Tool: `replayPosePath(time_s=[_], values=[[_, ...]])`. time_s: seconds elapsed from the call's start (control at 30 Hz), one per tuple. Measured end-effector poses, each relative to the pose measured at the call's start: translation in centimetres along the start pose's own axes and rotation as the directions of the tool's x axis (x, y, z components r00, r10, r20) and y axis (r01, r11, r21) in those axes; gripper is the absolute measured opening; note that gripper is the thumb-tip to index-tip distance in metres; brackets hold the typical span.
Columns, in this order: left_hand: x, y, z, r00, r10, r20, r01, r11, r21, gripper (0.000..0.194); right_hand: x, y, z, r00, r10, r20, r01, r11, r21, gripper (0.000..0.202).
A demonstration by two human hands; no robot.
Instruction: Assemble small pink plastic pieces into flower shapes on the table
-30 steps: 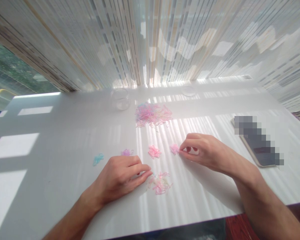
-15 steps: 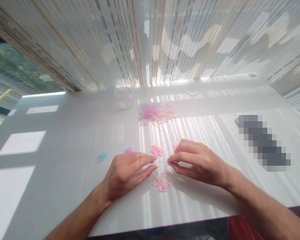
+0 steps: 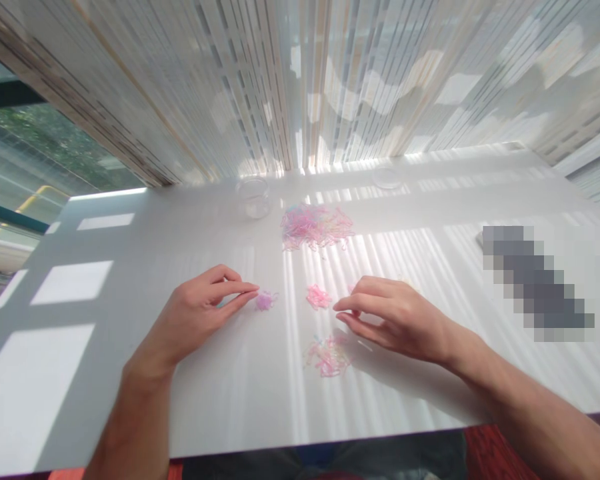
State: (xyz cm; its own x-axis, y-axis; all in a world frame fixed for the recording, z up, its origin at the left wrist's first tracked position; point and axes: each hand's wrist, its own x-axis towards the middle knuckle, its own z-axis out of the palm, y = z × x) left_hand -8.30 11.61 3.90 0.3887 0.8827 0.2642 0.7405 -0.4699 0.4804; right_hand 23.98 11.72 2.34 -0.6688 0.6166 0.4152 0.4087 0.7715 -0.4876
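My left hand [image 3: 200, 310] is at the purple pile [image 3: 265, 301], thumb and forefinger pinched at its left edge; what they hold, if anything, is too small to make out. A bit of blue shows behind those fingers. My right hand [image 3: 395, 317] hovers right of the small pink pile [image 3: 319, 296], thumb and forefinger apart with nothing visible between them. It partly hides another pink pile [image 3: 351, 289]. Nearer the front edge lies a loose mixed pile [image 3: 327, 357] of pink, yellow and bluish loops. A larger mixed pile [image 3: 313, 225] lies farther back.
A clear round container [image 3: 253, 200] stands at the back of the white table [image 3: 230, 413], with a clear lid-like disc [image 3: 387, 179] farther right. A pixelated dark object [image 3: 537, 283] lies on the right side. Striped curtains hang behind the table.
My left hand has moved left and slightly up, from above the mixed front pile to the purple pile, and its fingertips have come together. My right hand has barely moved.
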Motion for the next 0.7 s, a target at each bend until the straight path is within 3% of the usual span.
replayPosePath(time_s=[0.1,0.27,0.37,0.47,0.7], values=[[-0.1,-0.6,-0.6,0.998,-0.047,0.03,0.047,0.999,-0.004,0.02,0.0,0.1,0.0,1.0,-0.005,0.012,0.005,1.0,0.002,0.014],[-0.1,-0.4,-0.1,0.974,-0.133,0.183,0.13,0.991,0.029,0.024,0.1,0.4,0.0,1.0,0.016,0.012,-0.016,1.0,0.015,0.014],[-0.1,-0.3,0.1,0.964,-0.161,0.213,0.158,0.987,0.035,0.025,0.1,0.5,0.0,1.0,0.023,0.007,-0.023,1.0,0.017,0.014],[-0.2,-0.4,0.2,0.972,-0.159,0.173,0.157,0.987,0.029,0.024,0.0,0.4,0.0,1.0,0.03,0.005,-0.03,0.999,0.017,0.014],[0.4,-0.4,0.5,0.995,-0.082,-0.058,0.086,0.993,0.081,0.024,0.7,0.7,0.2,0.996,0.034,-0.083,-0.029,0.997,0.067,0.014]])
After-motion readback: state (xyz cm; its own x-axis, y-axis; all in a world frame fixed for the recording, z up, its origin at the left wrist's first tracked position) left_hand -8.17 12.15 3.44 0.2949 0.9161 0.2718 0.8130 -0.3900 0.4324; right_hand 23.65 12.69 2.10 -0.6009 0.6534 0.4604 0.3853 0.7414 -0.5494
